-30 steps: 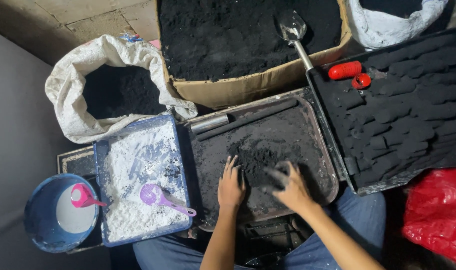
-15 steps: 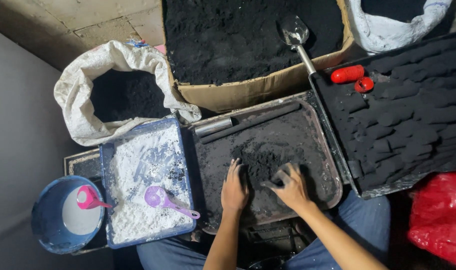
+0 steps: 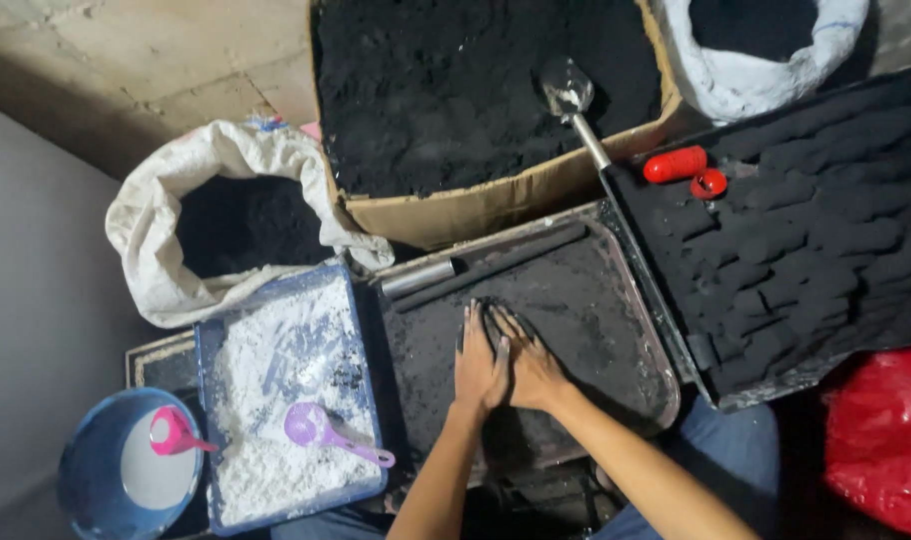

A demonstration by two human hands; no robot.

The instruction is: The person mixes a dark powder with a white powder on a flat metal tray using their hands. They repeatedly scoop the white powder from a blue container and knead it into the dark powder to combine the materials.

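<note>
both flat hands, left hand (image 3: pixel 481 365) beside right hand (image 3: pixel 532 368), fingers pointing away, press seemingly black powder in the metal tray (image 3: pixel 644 300).

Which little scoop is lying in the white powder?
The purple scoop, in the blue tray of white powder. The pink scoop sits in the round blue bucket instead.

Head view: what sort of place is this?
Probably a small, makeshift charcoal-briquette workshop on a bare floor: a cardboard box of black powder, a metal tray where both hands press dark mix, and a rack of black lumps.
</note>
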